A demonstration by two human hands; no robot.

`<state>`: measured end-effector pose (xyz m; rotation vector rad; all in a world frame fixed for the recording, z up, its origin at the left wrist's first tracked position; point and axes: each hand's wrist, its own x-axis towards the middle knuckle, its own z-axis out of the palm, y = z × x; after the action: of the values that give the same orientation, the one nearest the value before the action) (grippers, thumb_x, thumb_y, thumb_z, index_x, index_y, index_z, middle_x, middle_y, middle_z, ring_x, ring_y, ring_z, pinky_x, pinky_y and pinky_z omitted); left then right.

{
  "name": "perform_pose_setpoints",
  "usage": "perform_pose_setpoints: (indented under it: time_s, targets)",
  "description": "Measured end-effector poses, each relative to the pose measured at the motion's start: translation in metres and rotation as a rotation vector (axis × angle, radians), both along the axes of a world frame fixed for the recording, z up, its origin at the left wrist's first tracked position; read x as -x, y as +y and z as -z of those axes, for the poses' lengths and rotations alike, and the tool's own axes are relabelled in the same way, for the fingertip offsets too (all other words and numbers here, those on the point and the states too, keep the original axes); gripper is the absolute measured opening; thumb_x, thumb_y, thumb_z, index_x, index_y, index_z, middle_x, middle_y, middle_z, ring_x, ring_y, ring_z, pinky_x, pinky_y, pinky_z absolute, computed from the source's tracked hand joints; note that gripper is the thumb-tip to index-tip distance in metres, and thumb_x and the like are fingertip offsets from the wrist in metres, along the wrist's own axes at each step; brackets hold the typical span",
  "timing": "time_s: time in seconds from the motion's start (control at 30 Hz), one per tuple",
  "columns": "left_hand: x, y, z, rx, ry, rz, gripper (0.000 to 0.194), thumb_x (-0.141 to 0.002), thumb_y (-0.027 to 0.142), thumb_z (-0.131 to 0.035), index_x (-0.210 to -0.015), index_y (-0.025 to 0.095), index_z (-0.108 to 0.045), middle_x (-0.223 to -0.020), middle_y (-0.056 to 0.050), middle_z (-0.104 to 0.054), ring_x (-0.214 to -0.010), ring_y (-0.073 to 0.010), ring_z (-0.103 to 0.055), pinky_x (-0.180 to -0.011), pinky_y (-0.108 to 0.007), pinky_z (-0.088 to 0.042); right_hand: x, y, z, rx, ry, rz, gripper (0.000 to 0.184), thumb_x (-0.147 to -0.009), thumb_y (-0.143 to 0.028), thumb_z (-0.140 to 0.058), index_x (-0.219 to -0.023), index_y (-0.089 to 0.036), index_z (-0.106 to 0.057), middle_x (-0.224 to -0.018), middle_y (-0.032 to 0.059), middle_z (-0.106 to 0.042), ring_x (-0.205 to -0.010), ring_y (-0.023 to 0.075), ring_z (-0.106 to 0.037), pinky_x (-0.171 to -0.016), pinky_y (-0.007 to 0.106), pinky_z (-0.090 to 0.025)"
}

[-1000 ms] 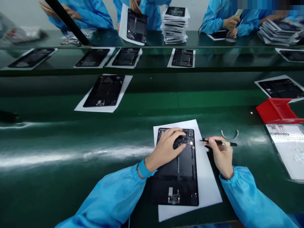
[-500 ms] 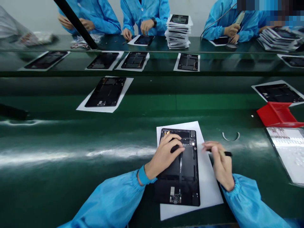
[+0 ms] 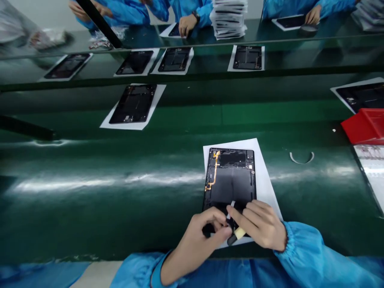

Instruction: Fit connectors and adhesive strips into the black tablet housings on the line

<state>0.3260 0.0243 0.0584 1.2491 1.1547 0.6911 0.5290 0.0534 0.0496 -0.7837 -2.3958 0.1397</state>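
An opened tablet, dark inside with an orange flex cable along its left side, lies on a white paper sheet before me. My left hand is over its lower end, thumb and fingertips pinched together; what is between them is too small to make out. Close beside it, my right hand holds a pen-like tool with a cream body and black end, the index finger stretched toward the left fingertips. A strip with a white patch shows between the hands. The hands hide the tablet's lower part.
A curved grey strip lies to the right, near a red bin and a sleeved document. Another tablet on paper lies ahead left. More tablets line a raised shelf; co-workers in blue sit beyond, beside a paper stack.
Both hands have moved down to the tablet's lower end and come together, uncovering its upper part and orange cable. The dark strip along its middle no longer shows there. The view has tilted down.
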Motion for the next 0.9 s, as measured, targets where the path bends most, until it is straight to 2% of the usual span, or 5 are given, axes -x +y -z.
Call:
perform_pose_setpoints:
  time_s: [0.2, 0.5, 0.67, 0.77, 0.9]
  targets:
    - [-0.009, 0.009, 0.002, 0.163, -0.113, -0.008, 0.021, -0.084, 0.035, -0.065, -0.089, 0.015, -0.067, -0.066, 0.0, -0.063, -0.055, -0.0092, -0.054, -0.052, -0.019, -0.045, -0.005, -0.012, 0.0, 0.287, 0.091, 0.065, 0.028, -0.1, -0.015, -0.042, -0.123, -0.008, -0.056, -0.065, 0.0011, -0.056, -0.056, 0.0153, -0.051, -0.055, 0.03, -0.04]
    - [-0.017, 0.008, 0.003, -0.629, 0.255, 0.202, 0.019, -0.093, 0.015, -0.05, -0.099, 0.018, -0.067, -0.081, -0.003, -0.069, -0.071, -0.0119, -0.062, -0.066, -0.022, -0.048, -0.022, -0.028, -0.021, 0.212, -0.173, 0.083, 0.033, -0.099, -0.009, -0.032, -0.122, -0.001, -0.055, -0.07, 0.005, -0.059, -0.06, 0.018, -0.056, -0.057, 0.033, -0.045]
    - [-0.021, 0.008, 0.001, -0.844, 0.491, 0.329, 0.025, -0.097, 0.016, -0.038, -0.096, 0.017, -0.063, -0.076, -0.003, -0.068, -0.064, -0.0128, -0.063, -0.064, -0.025, -0.048, -0.02, -0.033, -0.025, 0.073, -0.342, 0.062, 0.031, -0.093, -0.002, -0.036, -0.112, 0.004, -0.059, -0.066, 0.007, -0.056, -0.055, 0.0205, -0.053, -0.051, 0.035, -0.043]
    - [-0.016, 0.005, -0.001, -0.841, 0.565, 0.366, 0.025, -0.097, 0.016, -0.037, -0.101, 0.019, -0.061, -0.08, -0.002, -0.07, -0.067, -0.0142, -0.065, -0.067, -0.027, -0.05, -0.021, -0.03, -0.023, 0.122, -0.294, 0.068, 0.027, -0.093, -0.005, -0.04, -0.106, 0.0, -0.063, -0.065, 0.0061, -0.057, -0.055, 0.0206, -0.054, -0.051, 0.034, -0.043]
    - [0.013, -0.01, -0.012, -0.58, 0.57, 0.361, 0.016, -0.093, 0.025, -0.05, -0.105, 0.026, -0.06, -0.088, 0.001, -0.071, -0.077, -0.014, -0.068, -0.071, -0.021, -0.054, -0.041, -0.008, -0.014, 0.454, -0.077, 0.14, 0.019, -0.093, -0.015, -0.047, -0.096, -0.014, -0.066, -0.068, 0.0022, -0.063, -0.055, 0.0161, -0.058, -0.053, 0.028, -0.044]
